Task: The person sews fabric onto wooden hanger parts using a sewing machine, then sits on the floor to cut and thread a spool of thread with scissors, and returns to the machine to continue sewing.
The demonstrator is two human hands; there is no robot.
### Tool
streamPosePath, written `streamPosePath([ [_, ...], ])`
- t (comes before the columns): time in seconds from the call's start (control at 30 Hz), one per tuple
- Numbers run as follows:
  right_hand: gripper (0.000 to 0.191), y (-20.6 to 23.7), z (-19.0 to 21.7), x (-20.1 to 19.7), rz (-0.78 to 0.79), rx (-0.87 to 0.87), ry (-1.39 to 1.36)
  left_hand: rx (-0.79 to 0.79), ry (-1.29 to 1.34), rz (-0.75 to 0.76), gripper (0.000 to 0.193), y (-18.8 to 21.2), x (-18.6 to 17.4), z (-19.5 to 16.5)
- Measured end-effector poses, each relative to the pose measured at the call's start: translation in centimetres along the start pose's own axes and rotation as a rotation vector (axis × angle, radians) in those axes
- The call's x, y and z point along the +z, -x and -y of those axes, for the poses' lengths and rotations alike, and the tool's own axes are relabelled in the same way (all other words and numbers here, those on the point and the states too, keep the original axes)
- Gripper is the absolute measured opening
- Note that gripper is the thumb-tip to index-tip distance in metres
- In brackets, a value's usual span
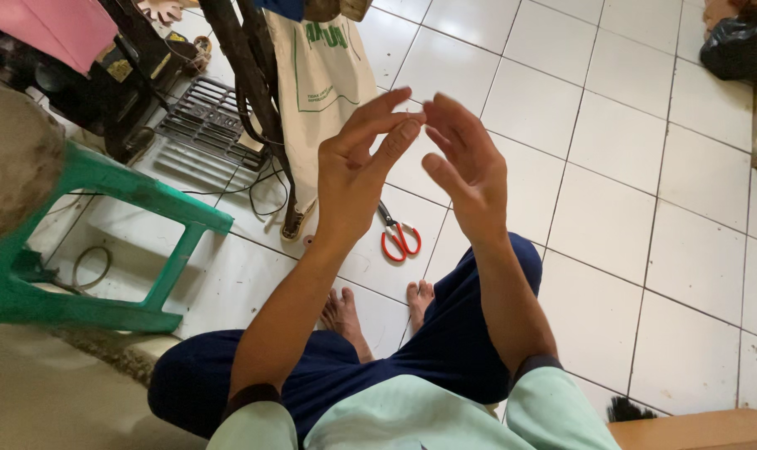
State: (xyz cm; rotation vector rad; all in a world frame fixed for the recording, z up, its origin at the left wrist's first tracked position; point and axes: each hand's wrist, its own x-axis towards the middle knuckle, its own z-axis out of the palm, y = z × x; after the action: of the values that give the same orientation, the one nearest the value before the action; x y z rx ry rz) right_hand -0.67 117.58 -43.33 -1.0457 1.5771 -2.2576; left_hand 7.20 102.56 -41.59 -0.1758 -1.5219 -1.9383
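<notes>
**Op:** White tile floor [612, 192] fills most of my view, grout lines running diagonally. Both hands are raised mid-frame. Left hand [358, 171] and right hand [470, 167] have the fingers spread loosely, tips meeting near top centre. Neither grasps anything I can make out; if something thin runs between the fingertips, I cannot tell.

**Eng:** Nearest object to them?

**Op:** Red-handled scissors [398, 236] on the floor, showing just below and between the two wrists in the frame. They lie well beneath the hands, not touching either. Long axis runs from blades at upper left to handle loops at lower right. Left hand sits slightly nearer in the picture.

**Eng:** Orientation of the handles?

**Op:** Loops point toward me, toward my bare feet [378, 312], which rest on the tile below the scissors. Blades point away, toward the bag.

**Eng:** Packages, labels?

**Op:** Cream sack [324, 92] hangs upper centre-left, rectangular, green printed outline and green lettering on its face. Black bag [741, 46] sits crumpled in the upper right corner. No signs visible.

**Eng:** Rest of the surroundings?

**Op:** Green plastic stool [103, 242] stands at left, legs on the tile. Dark metal grate [208, 121] lies behind it, upper left. Black cable [253, 187] loops across the floor between grate and sack. Pink board [57, 25] sits at the far upper left corner.
</notes>
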Motion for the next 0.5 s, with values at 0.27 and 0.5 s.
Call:
streamPosePath([
  [0.27, 0.022, -1.3, -1.7, 1.7, -0.03, 0.256, -0.281, 0.09, 0.045, -0.057, 0.011, 0.7, -0.4, 1.5],
  [0.5, 0.022, -2.1, -1.6, 1.7, 0.026, 0.52, -0.57, 0.467, -0.584, -0.082, 0.006, 1.4, -2.2, 1.0],
])
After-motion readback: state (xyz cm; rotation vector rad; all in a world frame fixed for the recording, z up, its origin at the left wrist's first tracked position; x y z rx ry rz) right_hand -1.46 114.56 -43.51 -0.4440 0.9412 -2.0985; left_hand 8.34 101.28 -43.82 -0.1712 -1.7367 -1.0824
